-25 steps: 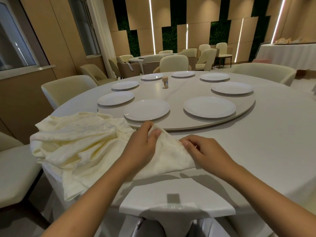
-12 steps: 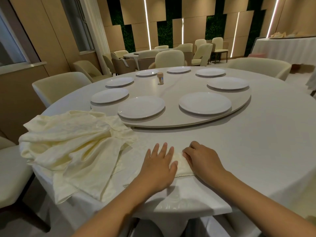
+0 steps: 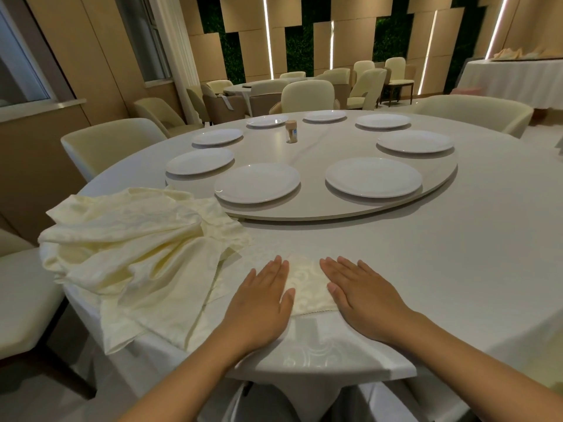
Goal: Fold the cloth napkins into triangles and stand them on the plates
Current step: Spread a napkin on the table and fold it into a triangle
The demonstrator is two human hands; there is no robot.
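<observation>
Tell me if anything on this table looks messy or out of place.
Only the napkin pile: it lies crumpled at the left edge, one corner hanging off the table. The plates sit evenly, all bare. Both hands press one napkin flat.

No legible text, labels or numbers anywhere.
</observation>
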